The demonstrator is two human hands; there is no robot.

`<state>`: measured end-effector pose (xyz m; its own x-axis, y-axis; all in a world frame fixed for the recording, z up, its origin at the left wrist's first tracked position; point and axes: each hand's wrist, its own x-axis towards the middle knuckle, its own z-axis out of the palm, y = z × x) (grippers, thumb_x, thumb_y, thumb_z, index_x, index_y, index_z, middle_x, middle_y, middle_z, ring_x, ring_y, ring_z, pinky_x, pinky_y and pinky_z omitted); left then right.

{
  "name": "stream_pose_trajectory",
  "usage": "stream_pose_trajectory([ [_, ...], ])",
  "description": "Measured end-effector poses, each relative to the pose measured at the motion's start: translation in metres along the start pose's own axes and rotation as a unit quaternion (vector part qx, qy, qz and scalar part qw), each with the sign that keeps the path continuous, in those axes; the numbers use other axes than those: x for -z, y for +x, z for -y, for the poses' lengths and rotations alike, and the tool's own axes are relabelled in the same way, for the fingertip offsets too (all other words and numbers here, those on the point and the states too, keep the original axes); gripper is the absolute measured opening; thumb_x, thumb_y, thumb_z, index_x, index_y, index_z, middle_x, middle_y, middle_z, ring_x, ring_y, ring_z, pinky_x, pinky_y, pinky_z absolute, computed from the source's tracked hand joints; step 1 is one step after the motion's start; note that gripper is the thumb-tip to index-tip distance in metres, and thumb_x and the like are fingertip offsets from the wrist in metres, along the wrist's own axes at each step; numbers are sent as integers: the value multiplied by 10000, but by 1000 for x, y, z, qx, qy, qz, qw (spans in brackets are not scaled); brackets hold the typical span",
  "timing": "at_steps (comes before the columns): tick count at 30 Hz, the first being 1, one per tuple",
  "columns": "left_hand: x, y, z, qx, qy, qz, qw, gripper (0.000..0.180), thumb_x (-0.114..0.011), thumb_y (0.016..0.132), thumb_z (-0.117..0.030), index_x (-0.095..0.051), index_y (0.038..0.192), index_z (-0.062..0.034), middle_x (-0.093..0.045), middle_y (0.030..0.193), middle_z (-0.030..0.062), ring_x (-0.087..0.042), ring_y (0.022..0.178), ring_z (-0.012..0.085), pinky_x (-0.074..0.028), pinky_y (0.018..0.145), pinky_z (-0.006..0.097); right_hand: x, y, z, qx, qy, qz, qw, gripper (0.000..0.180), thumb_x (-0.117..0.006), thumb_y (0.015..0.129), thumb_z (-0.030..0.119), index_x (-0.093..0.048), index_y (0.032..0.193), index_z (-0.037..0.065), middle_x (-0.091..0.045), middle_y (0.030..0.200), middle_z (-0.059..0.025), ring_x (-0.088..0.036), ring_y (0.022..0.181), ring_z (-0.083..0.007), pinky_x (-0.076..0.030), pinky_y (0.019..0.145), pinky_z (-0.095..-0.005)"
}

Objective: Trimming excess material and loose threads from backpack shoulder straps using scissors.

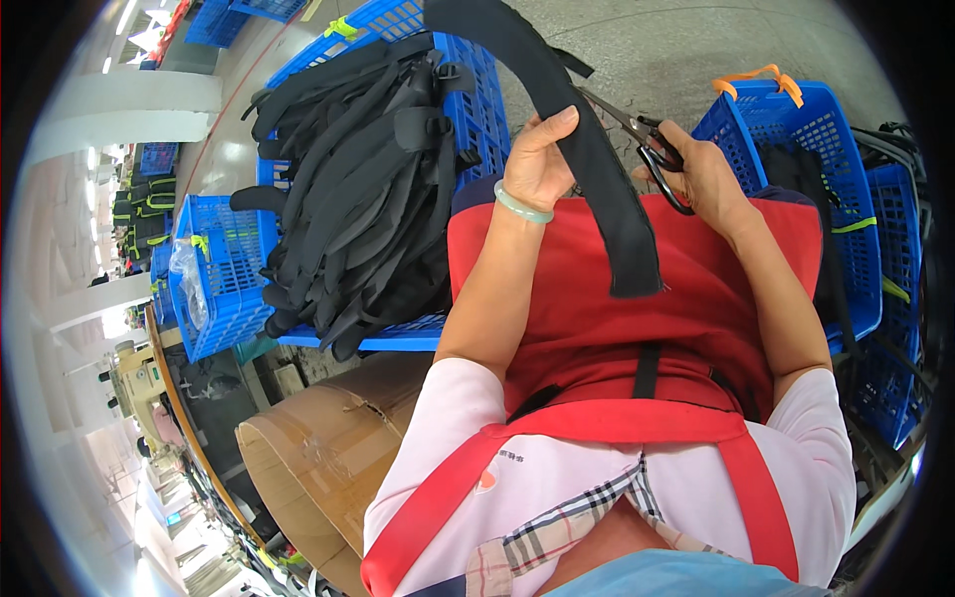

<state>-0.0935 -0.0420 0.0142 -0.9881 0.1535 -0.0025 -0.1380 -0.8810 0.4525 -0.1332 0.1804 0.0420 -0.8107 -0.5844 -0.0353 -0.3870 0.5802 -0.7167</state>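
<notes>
Fingers [557,124] of left hand [537,164] pinch the black padded strap [597,169]; right hand [696,169], beside strap, grips scissors [652,149]. I'd keep strap taut, snipping close along its edge.

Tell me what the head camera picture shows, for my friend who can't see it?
A person's left hand holds up a curved black padded strap while the right hand works scissors beside it, over a red apron. Blue crates of black straps stand around.
</notes>
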Motion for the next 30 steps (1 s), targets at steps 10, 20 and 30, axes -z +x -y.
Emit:
stream_pose_trajectory([
  [10, -10, -1, 10, -32, 102, 3, 994, 212, -634, 870, -45, -603, 1079, -27, -640, 1038, 84, -615, 962, 207, -509, 852, 379, 8, -5, 19, -10, 345, 69, 936, 217, -715, 842, 187, -564, 913, 49, -510, 745, 25, -444, 648, -55, -356, 561, -222],
  [20, -13, 1, -25, -168, 130, -125, 969, 117, -696, 823, -23, -657, 920, -76, -660, 893, 18, -630, 830, 137, -510, 779, 289, 0, -17, 27, 6, 191, 30, 981, 456, -772, 781, 265, -509, 1038, -5, -536, 819, -90, -492, 754, -151, -437, 684, -296],
  [30, -21, -1, -11, -135, 149, -76, 977, 125, -688, 809, 22, -668, 892, -69, -666, 864, 14, -627, 805, 124, -501, 767, 280, -4, -14, 34, -19, 97, 40, 994, 656, -790, 727, 306, -430, 1198, 26, -569, 869, -167, -548, 735, -306, -449, 681, -371],
])
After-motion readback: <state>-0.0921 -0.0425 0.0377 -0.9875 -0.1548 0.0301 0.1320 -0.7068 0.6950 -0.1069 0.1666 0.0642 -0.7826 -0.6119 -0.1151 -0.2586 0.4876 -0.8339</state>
